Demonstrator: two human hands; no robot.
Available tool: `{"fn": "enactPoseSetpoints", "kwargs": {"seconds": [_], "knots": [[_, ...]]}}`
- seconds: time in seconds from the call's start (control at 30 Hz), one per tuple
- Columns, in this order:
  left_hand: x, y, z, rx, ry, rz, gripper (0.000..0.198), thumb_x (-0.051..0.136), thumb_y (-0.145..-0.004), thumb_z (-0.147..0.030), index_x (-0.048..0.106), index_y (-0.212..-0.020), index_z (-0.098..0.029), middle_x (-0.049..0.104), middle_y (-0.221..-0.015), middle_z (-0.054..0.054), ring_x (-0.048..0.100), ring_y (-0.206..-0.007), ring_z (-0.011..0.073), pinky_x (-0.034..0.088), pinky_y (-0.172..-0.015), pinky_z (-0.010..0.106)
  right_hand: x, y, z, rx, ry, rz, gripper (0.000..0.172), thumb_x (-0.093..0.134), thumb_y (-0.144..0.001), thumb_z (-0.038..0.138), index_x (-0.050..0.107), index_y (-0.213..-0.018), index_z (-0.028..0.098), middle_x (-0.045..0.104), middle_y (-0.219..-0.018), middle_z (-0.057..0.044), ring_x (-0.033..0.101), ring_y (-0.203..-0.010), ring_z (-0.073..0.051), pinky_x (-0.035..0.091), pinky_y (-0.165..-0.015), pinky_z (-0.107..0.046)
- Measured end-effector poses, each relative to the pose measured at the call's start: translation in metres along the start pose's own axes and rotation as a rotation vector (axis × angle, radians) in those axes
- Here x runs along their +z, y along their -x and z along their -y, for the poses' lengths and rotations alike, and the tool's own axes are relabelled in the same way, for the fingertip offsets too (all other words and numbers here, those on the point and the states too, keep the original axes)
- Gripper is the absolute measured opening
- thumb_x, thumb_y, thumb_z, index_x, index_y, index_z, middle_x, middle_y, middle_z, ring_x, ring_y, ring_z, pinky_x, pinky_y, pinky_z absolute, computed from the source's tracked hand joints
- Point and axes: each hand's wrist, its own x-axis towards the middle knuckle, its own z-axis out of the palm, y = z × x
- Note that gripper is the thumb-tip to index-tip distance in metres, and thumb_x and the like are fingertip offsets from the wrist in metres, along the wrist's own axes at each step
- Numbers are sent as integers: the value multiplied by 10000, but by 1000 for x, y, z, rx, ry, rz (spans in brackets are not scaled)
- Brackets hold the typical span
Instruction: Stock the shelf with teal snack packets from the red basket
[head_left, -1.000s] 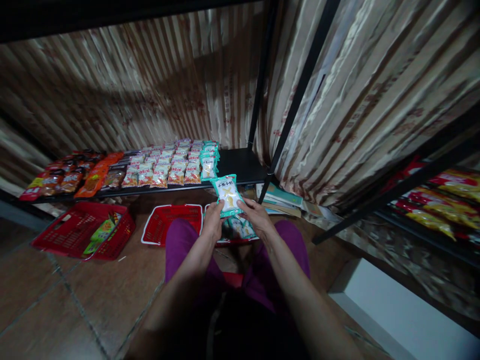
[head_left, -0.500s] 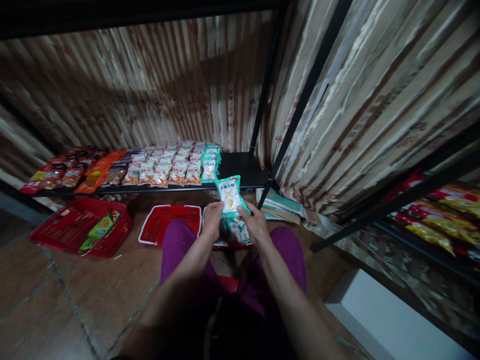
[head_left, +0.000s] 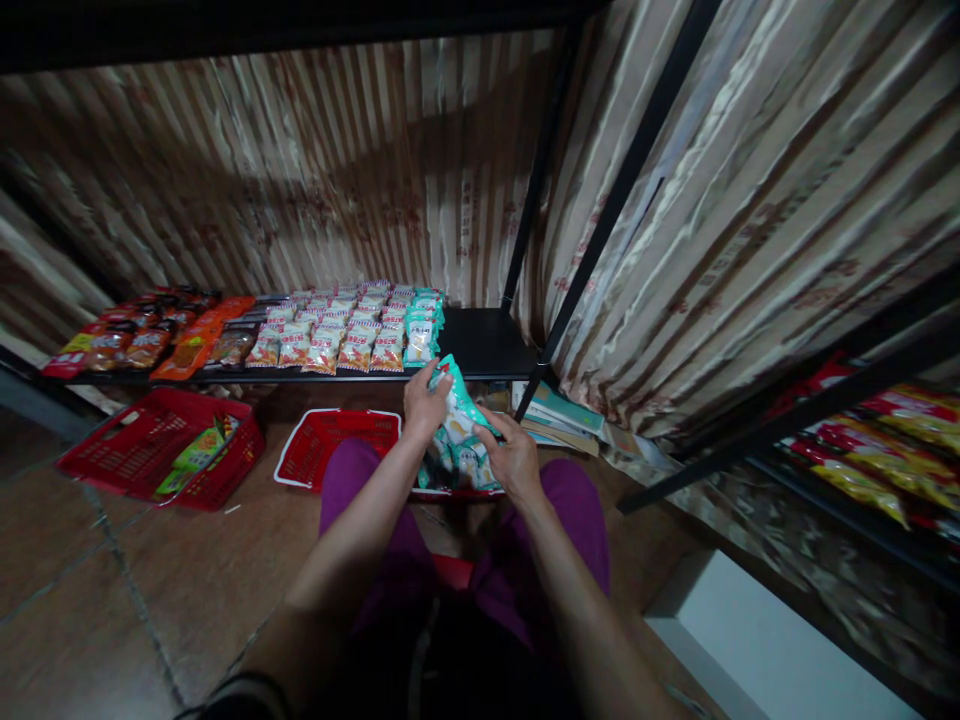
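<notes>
Between my hands a teal-and-white snack bag (head_left: 463, 408) is held tilted, its printed front turned partly away. My left hand (head_left: 427, 400) grips its upper left edge, and my right hand (head_left: 512, 452) pinches the lower right side. Just below are more teal snack bags (head_left: 466, 465) in a basket between my knees; my arms and the held bag cover part of it. Beyond my hands, matching teal bags (head_left: 422, 335) stand in a row on the black shelf (head_left: 484, 345), beside rows of white-and-red snack bags (head_left: 324, 350).
Orange packets (head_left: 193, 343) and brown snack packs (head_left: 148, 343) lie farther left on the shelf. Two red baskets stand on the floor, one (head_left: 244, 395) holding green packets (head_left: 196, 455), the other (head_left: 322, 430) nearer my knee. A shelf post (head_left: 536, 375) rises at right, near stacked books (head_left: 562, 412).
The held bag has turned from facing me flat to a slanted, side-on position. My left hand has moved up along its edge, and the right hand has shifted slightly down and right.
</notes>
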Motion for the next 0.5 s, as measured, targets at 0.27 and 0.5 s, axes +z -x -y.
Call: {"fn": "enactPoseSetpoints", "kwargs": {"seconds": [0.27, 0.5], "knots": [[-7, -19, 5, -187, 175, -24, 80, 658, -623, -165, 591, -580, -158, 543, -542, -37, 472, -531, 95, 378, -560, 215, -2, 3, -10, 222, -140, -17, 407, 639, -704, 398, 680, -1067, 220, 725, -967, -42, 651, -798, -201, 510, -752, -327], [-3, -19, 10, -152, 197, -119, 56, 622, -667, -176, 594, -619, -171, 531, -588, -46, 492, -588, 94, 386, -616, 208, 0, 6, 5, 331, -289, -46, 446, 607, -706, 429, 688, -1054, 162, 732, -758, -32, 644, -655, -180, 504, -588, -267]]}}
